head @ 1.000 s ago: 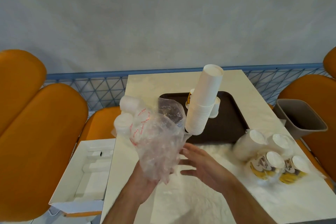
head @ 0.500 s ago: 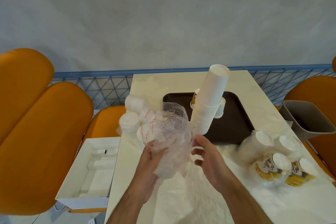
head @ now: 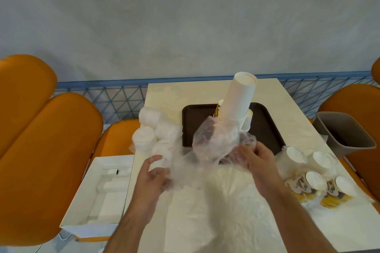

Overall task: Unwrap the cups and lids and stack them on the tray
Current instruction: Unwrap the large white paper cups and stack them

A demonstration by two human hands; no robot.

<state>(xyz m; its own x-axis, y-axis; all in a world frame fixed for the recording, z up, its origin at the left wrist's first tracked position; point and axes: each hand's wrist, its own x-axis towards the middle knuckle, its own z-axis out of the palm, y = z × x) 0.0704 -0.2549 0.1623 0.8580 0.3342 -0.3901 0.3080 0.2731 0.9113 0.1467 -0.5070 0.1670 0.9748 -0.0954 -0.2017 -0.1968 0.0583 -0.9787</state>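
Left hand: my left hand (head: 153, 174) pinches one end of the wrap (head: 213, 146), fingers curled on the thin plastic so it does not slip.
Right hand: my right hand (head: 257, 158) grips the other end, bunched up in its fingers. I hold both ends to pull the empty plastic out of the way.
Wrap: see-through and crumpled, hanging between my hands just over the near edge of the tray (head: 191, 117). I think it is empty now.
Cups: a tall white stack (head: 238, 100) stands on the tray and leans to the right. It looks wobbly, so I must not bump it.
Lids: white lids (head: 152, 133) sit in their plastic at the table's left edge, just beside the tray. They are close so I can reach them next.
More cups: wrapped cups (head: 312, 172) lie on their sides at the right, still to open.
Bin: a grey bin (head: 345, 131) waits by the table on the right, a good place for the wrap.
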